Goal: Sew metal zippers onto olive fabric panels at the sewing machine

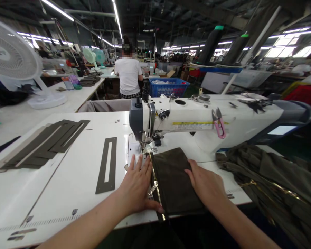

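A dark olive fabric piece (178, 183) lies on the sewing machine bed, with a gold-toothed zipper (158, 193) along its left edge. The zipper's metal pull (152, 188) hangs near its middle. My left hand (137, 186) rests flat on the zipper's left side, fingers stretched toward the presser foot (146, 148) and thumb near the zipper's lower end. At the right edge of the fabric, my right hand (207, 181) grips it between thumb and fingers. The zipper's upper end runs up to the presser foot; the needle point is too small to make out.
Left of my hands lies a slotted olive strip (110, 166), with a stack of similar pieces (41, 145) farther left. Pink thread snips (219, 124) sit on the sewing machine arm (191, 117). Bundled olive fabric (274, 176) with zippers lies right. A person (128, 74) is beyond.
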Action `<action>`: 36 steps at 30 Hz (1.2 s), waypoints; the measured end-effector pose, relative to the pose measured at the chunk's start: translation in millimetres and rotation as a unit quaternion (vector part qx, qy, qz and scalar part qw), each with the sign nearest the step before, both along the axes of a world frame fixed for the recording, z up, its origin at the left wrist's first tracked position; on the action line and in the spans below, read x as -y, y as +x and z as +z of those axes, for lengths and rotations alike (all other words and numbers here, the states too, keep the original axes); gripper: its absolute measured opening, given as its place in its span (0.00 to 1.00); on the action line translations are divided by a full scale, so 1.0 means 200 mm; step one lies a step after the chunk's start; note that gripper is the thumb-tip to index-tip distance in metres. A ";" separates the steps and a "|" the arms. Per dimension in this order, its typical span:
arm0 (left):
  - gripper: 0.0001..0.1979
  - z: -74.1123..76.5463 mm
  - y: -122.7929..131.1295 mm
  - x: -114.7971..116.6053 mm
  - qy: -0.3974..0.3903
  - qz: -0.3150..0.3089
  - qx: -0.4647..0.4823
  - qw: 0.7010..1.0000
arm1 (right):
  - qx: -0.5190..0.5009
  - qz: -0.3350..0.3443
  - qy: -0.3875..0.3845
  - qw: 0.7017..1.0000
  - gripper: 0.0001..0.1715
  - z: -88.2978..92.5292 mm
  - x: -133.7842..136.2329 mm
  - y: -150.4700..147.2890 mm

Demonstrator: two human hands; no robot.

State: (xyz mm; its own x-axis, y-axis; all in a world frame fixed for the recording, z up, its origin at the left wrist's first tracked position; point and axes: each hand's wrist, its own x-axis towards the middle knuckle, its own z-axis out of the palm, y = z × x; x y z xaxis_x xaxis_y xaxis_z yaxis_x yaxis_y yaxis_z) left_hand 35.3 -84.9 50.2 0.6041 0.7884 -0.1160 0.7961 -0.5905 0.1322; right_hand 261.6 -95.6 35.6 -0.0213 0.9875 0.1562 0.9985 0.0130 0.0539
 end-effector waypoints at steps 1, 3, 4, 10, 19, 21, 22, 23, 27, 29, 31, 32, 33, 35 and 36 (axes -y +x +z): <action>0.60 0.00 0.00 -0.01 -0.003 -0.002 -0.003 1.000 | 0.018 0.031 0.032 0.999 0.11 0.04 0.00 -0.04; 0.60 0.00 0.00 -0.02 -0.006 -0.008 -0.010 1.000 | 0.013 0.131 0.100 0.986 0.10 0.10 -0.01 -0.14; 0.61 0.00 0.00 -0.02 -0.006 -0.011 -0.015 1.000 | -0.006 0.191 0.120 0.974 0.12 0.10 -0.02 -0.19; 0.65 -0.02 0.00 -0.04 0.017 -0.011 -0.004 1.000 | -0.078 0.253 0.009 0.964 0.34 -0.14 -0.05 -0.15; 0.61 -0.01 0.00 -0.03 0.000 -0.015 -0.019 1.000 | -0.085 0.202 0.073 0.973 0.30 -0.05 -0.03 -0.10; 0.62 -0.01 0.01 -0.04 -0.001 -0.012 -0.025 1.000 | -0.102 0.261 0.030 0.959 0.29 -0.04 -0.04 -0.22; 0.64 -0.01 0.01 -0.04 -0.003 -0.009 -0.028 1.000 | -0.108 0.272 0.009 0.956 0.29 -0.05 -0.05 -0.26; 0.65 -0.02 0.02 -0.04 -0.005 -0.006 -0.028 1.000 | -0.113 0.275 -0.007 0.955 0.29 -0.07 -0.06 -0.28; 0.63 -0.02 0.00 -0.01 0.006 -0.005 0.003 1.000 | -0.122 0.268 -0.017 0.956 0.28 -0.14 -0.08 -0.29; 0.52 -0.01 -0.03 0.06 0.013 -0.022 0.031 0.999 | -0.125 0.269 -0.011 0.955 0.28 -0.15 -0.07 -0.27; 0.35 0.00 -0.05 0.16 0.014 -0.050 0.063 0.997 | -0.123 0.265 -0.010 0.956 0.28 -0.14 -0.07 -0.27; 0.28 0.00 -0.07 0.22 0.014 -0.067 0.081 0.994 | -0.121 0.263 -0.010 0.957 0.28 -0.13 -0.07 -0.27; 0.22 0.00 -0.09 0.27 0.015 -0.087 0.098 0.991 | -0.118 0.263 -0.011 0.957 0.28 -0.13 -0.07 -0.28; 0.18 0.00 -0.15 0.34 0.029 -0.137 0.132 0.981 | -0.112 0.265 -0.011 0.958 0.28 -0.13 -0.07 -0.28; 0.18 0.01 -0.19 0.36 0.048 -0.142 0.144 0.978 | -0.110 0.267 -0.009 0.957 0.28 -0.14 -0.07 -0.29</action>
